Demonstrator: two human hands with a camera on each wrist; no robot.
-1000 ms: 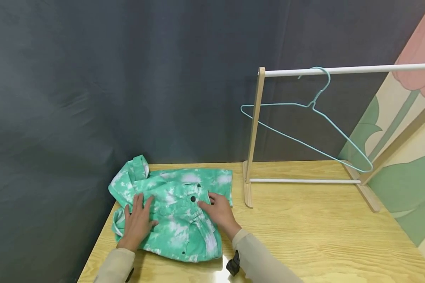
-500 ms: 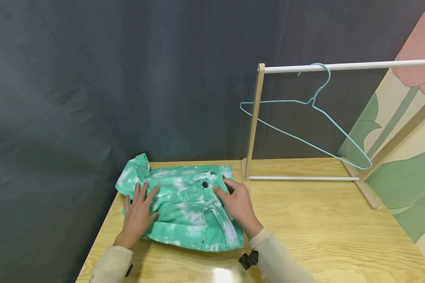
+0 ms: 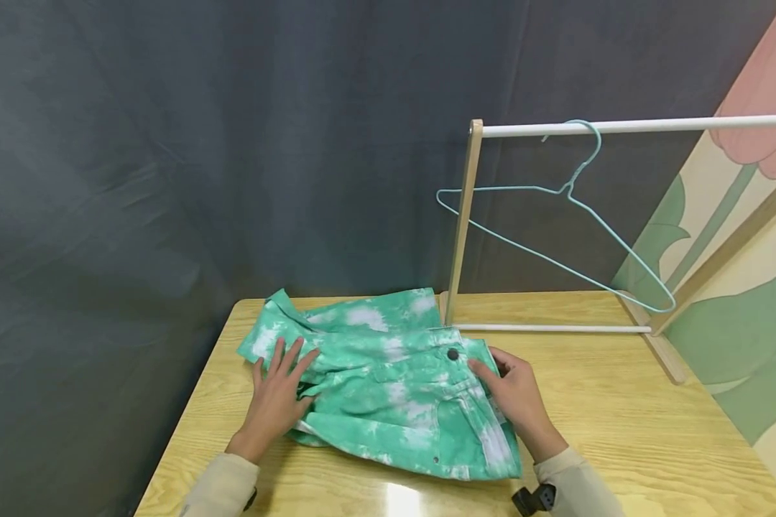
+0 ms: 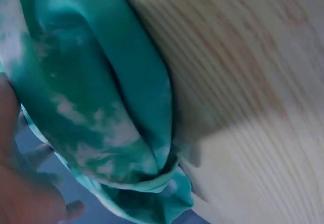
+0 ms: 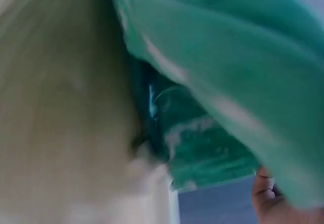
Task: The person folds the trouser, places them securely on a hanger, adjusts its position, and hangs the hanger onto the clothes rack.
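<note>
A green and white tie-dyed jacket (image 3: 394, 402) with a dark button lies bunched on the wooden table. Its front edge faces right, and one sleeve (image 3: 375, 312) stretches along the back. On the jacket's left part rests my left hand (image 3: 273, 406), fingers spread over the cloth. My right hand (image 3: 520, 395) pinches the right edge near the button between thumb and fingers. In the right wrist view that hand (image 5: 281, 209) holds a raised fold of cloth, with the layer below showing under it. The left wrist view has folds of the jacket (image 4: 91, 107) beside my left hand (image 4: 28, 193).
Behind and to the right stands a rack with a white top rail (image 3: 653, 126), a wooden post (image 3: 464, 222) and a lower bar (image 3: 550, 329). A light blue hanger (image 3: 524, 248) hangs from the rail. A dark curtain (image 3: 200, 143) backs the table (image 3: 621, 416).
My right hand has moved right, drawing the jacket's edge with it, so the jacket is spread wider and shifted right. My left hand has slid a little right and stays on the cloth.
</note>
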